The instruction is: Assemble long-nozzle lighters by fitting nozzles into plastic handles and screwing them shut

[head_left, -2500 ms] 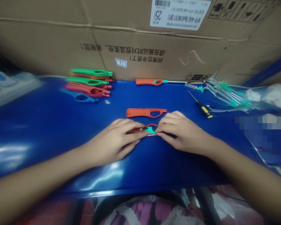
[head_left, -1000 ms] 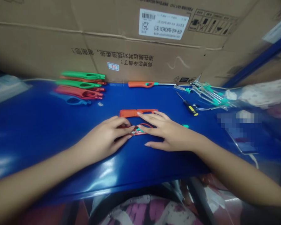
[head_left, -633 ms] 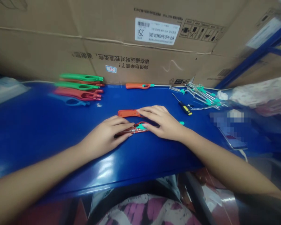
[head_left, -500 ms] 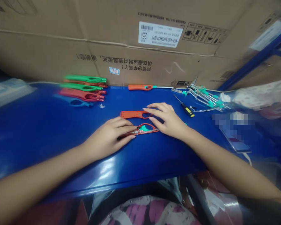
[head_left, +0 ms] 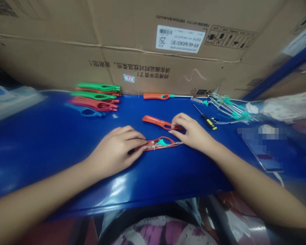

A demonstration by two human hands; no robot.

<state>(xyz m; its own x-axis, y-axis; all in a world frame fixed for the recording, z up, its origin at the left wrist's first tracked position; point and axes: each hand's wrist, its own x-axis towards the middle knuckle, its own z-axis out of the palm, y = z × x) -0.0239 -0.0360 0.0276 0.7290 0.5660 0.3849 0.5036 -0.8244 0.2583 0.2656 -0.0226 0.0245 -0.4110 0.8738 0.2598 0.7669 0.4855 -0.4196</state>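
An open orange lighter shell half (head_left: pixel 158 143) with a teal trigger and inner parts lies on the blue table (head_left: pixel 53 143). My left hand (head_left: pixel 117 151) presses down on its left end, fingers curled over it. My right hand (head_left: pixel 192 132) pinches the right end of a second orange shell half (head_left: pixel 158 122), which is tilted, its left end a little off the table behind the first piece.
A stack of green, red and blue shell halves (head_left: pixel 95 97) lies at the back left. An assembled orange lighter (head_left: pixel 159 96) rests against the cardboard box (head_left: pixel 142 44). A yellow-handled screwdriver (head_left: pixel 207 119) and several metal tubes with teal parts (head_left: pixel 229 105) lie at the right.
My right hand left the open shell, reached back to the second orange shell half and took hold of its right end, turning it askew. My left hand stayed on the open shell.
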